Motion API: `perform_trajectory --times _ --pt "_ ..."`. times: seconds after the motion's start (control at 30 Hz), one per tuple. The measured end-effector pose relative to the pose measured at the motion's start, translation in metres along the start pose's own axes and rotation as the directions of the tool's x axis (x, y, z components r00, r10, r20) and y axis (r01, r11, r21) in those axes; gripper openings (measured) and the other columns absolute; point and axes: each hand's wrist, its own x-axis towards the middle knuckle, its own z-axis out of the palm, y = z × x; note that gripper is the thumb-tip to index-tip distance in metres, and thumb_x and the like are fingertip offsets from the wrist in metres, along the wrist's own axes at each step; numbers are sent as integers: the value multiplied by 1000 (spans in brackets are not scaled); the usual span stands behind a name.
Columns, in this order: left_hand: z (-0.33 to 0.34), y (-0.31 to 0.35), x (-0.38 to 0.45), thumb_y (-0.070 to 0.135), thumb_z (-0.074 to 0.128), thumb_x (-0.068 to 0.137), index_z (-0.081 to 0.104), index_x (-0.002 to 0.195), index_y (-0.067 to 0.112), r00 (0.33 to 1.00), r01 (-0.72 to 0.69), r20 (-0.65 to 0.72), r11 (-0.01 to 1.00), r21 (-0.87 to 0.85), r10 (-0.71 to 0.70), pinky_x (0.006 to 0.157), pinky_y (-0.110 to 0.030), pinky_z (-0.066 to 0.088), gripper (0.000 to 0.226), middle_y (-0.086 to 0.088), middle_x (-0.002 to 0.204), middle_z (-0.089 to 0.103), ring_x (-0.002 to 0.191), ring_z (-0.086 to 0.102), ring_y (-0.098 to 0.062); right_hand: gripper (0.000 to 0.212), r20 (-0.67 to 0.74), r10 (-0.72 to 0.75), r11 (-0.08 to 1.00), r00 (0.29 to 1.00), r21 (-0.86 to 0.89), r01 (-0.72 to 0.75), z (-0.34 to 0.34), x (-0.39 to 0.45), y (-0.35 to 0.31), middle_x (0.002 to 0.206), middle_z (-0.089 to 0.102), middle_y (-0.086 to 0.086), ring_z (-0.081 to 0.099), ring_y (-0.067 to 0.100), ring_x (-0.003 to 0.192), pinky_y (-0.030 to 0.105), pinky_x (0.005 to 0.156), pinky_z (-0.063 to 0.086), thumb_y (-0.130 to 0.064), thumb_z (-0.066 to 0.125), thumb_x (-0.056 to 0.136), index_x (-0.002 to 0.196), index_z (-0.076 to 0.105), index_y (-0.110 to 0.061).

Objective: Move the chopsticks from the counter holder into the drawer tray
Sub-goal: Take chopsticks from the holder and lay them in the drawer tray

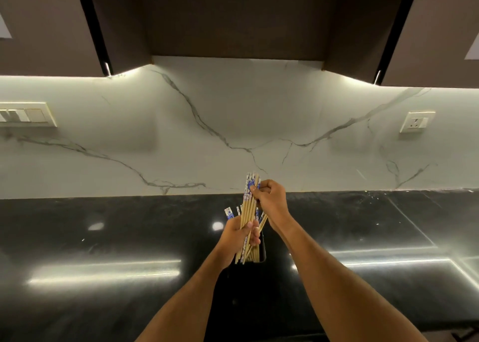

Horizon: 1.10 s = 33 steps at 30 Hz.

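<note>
A bundle of wooden chopsticks (249, 204) with blue-and-white patterned tops stands raised above a black holder (248, 282) on the dark counter. My right hand (269, 199) grips the bundle near its top. My left hand (239, 238) is wrapped around the lower part, just above the holder's mouth. More chopsticks (252, 255) lean inside the holder, and two patterned tops (228, 213) stick out to the left of my left hand. No drawer or tray is in view.
The glossy black counter (103, 238) runs left and right with bright light reflections. A white marble backsplash (207, 134) rises behind it, carrying a switch panel (26, 115) at left and a socket (416, 122) at right. Dark wall cabinets (233, 17) hang overhead.
</note>
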Motion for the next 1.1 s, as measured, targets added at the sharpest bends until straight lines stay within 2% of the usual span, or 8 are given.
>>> perform_trajectory --times 0.23,0.37,0.53,0.63,0.7,0.8,0.97,1.1 --pt "-1 7 -29 12 46 107 66 111 0 1000 9 -2 1000 -23 -9 72 -31 58 24 -12 85 73 76 70 -24 8 39 -15 997 999 -70 18 -6 -13 -10 83 77 14 77 25 74 36 74 64 -10 71 93 93 67 -3" --pt "-7 6 -38 12 46 107 68 108 5 999 40 -11 998 57 -39 75 -34 60 23 -10 84 74 76 71 -22 7 11 -33 999 999 -25 33 -8 -14 -21 84 76 14 74 22 72 27 65 60 -7 69 94 87 66 -6" --pt "-13 1 -50 11 48 106 67 108 3 997 73 -14 993 90 -72 76 -34 60 21 -10 85 74 77 72 -23 1 -62 -143 989 988 34 145 -13 -13 -44 93 70 15 66 20 82 33 80 58 -4 68 92 93 68 -3" --pt "-16 -3 -54 9 47 106 67 107 1 996 83 -21 993 79 -82 73 -33 59 22 -11 83 73 76 72 -23 3 -232 -276 948 933 98 304 -19 -13 -67 84 65 9 59 16 77 31 77 55 -1 70 91 93 68 0" --pt "-17 -3 -55 9 47 106 67 106 -1 994 92 -60 995 33 -90 71 -32 59 22 -11 82 72 75 71 -23 7 -376 -377 902 847 59 428 -23 -14 -82 76 64 7 59 17 71 34 74 56 -1 71 90 86 66 -3" --pt "-18 2 -49 8 48 106 67 107 -1 985 75 -147 991 -108 -90 72 -34 62 21 -15 84 74 78 74 -29 12 -431 -467 864 772 -36 503 -24 -22 -90 73 66 10 64 29 67 41 67 59 -1 72 87 81 64 -8" --pt "-13 28 -29 7 45 107 65 113 -1 970 -20 -235 943 -331 -62 82 -44 63 22 -19 88 75 89 77 -37 13 -245 -315 946 917 -1 324 -14 -47 -56 75 72 11 72 25 67 42 68 64 5 71 87 86 70 -8" --pt "-8 51 -17 4 44 107 60 114 -6 963 -117 -268 874 -472 -16 78 -39 64 20 -29 99 75 92 76 -39 24 -219 -195 981 956 -32 193 0 -68 -14 81 77 5 76 17 68 33 69 65 4 72 87 104 75 -11"
